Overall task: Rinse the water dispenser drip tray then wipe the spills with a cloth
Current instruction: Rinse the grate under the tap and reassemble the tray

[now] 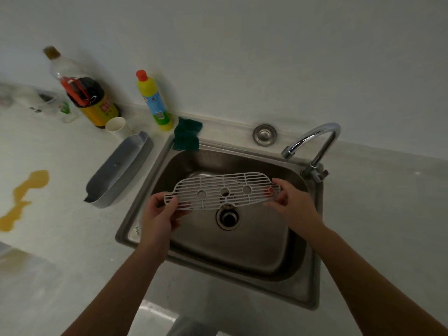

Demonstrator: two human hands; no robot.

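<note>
Over the sink [254,253], between left hand [160,214] and right hand [293,204]: grate [225,190]. Left of the sink, on the counter [72,238]: drip tray [118,170]. Cloth [186,135] on the sink's back-left corner; faucet [315,139] back-right; spill [21,197] far left.

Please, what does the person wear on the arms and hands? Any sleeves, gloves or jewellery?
Nothing worn is visible. The left hand and right hand have no gloves, rings or watch, and no sleeve shows up to the picture's edge.
</note>
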